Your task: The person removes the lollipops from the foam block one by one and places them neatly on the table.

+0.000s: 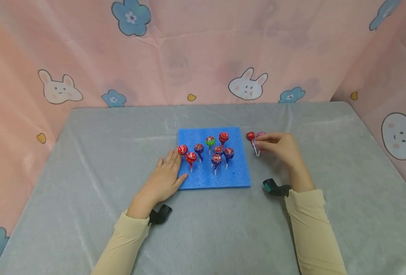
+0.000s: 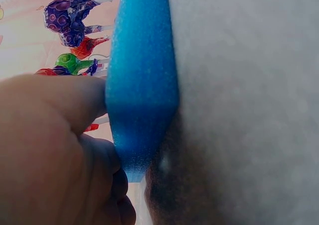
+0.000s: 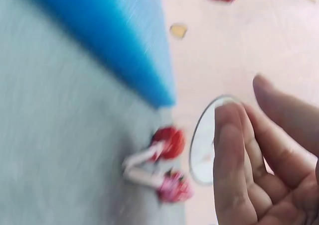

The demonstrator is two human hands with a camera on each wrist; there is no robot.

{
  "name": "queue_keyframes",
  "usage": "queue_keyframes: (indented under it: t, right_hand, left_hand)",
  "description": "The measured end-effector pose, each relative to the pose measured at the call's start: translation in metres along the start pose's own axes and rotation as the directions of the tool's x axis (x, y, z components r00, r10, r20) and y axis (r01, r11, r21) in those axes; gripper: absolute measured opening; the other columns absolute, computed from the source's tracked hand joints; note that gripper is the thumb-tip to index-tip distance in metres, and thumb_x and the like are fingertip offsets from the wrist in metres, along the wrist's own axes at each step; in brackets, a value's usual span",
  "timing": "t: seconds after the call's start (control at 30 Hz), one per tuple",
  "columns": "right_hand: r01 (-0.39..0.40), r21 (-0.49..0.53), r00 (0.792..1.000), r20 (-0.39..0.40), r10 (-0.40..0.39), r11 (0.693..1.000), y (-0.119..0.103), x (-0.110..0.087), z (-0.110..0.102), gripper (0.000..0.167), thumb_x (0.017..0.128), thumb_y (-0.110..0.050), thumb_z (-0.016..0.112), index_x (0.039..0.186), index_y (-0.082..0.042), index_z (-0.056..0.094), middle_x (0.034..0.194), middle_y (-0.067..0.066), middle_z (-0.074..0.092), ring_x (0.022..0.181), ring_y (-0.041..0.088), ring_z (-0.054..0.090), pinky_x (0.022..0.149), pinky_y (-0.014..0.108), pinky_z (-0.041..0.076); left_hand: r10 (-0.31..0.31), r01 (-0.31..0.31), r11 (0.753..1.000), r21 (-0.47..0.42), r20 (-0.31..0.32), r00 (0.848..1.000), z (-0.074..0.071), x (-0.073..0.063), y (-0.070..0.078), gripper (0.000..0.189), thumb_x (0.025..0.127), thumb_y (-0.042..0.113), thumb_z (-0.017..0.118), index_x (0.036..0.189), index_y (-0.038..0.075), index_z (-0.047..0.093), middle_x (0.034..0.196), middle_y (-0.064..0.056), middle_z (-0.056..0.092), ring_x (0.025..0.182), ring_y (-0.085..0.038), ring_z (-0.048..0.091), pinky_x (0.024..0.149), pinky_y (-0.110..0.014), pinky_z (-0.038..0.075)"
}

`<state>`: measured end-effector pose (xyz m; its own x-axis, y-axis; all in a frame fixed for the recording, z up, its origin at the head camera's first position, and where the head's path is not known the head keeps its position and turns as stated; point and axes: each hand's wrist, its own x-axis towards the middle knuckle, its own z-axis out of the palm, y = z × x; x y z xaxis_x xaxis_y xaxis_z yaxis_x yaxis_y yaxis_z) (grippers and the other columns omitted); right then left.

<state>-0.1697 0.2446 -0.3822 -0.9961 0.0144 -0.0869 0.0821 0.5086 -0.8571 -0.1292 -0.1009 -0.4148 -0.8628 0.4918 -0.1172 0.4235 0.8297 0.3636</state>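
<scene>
Lollipops point(image 1: 228, 152) stand upright in a blue foam board point(image 1: 203, 180), set nearer the far edge of the worktop point(image 1: 223, 229). The left hand point(image 1: 163, 180) lies with fingers extended along the board's left side, thumb over its near-left corner. A red lollipop point(image 1: 250, 135) and a pink lollipop point(image 1: 261, 134) lie between the board and the worktop's right edge; just beside them, the right hand point(image 1: 282, 148) has loosely bent fingers, gripping nothing.

Matt foam brd point(image 1: 203, 179), glossy lolly wraps point(image 1: 190, 157)
</scene>
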Motion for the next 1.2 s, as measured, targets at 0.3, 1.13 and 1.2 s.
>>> queue_keyframes:
  t: [0.3,1.13,1.2]
  right_hand:
    - [0.107,0.068,0.974,0.194,-0.119,0.992,-0.020,-0.004,0.016,0.031,0.085,-0.015,0.071,0.107,0.007,0.067,0.096,0.009,0.069,0.082,0.008,0.065,0.076,0.021,0.051]
    - [0.097,0.109,0.940,0.317,-0.127,0.989,-0.024,-0.005,0.042,0.032,0.081,-0.007,0.074,0.108,0.008,0.065,0.097,0.015,0.068,0.084,0.015,0.066,0.076,0.024,0.053]
    - [0.091,0.109,0.938,0.324,-0.122,0.990,-0.025,-0.006,0.043,0.033,0.081,-0.007,0.073,0.109,0.009,0.064,0.096,0.014,0.068,0.084,0.015,0.066,0.076,0.024,0.053]
  left_hand:
    - [-0.007,0.007,1.000,-0.002,0.011,1.000,-0.001,0.000,0.000,0.067,0.101,0.038,0.038,0.148,-0.003,0.015,0.156,-0.015,0.004,0.143,-0.029,0.000,0.113,-0.050,0.004]
    - [-0.011,0.011,1.000,0.002,0.014,1.000,-0.001,0.000,0.001,0.067,0.101,0.038,0.037,0.148,-0.003,0.015,0.156,-0.016,0.004,0.143,-0.029,0.000,0.113,-0.050,0.004]
    - [-0.010,0.010,1.000,0.004,0.015,1.000,-0.001,0.000,0.001,0.067,0.101,0.038,0.037,0.148,-0.003,0.015,0.156,-0.016,0.004,0.143,-0.028,0.000,0.113,-0.050,0.004]
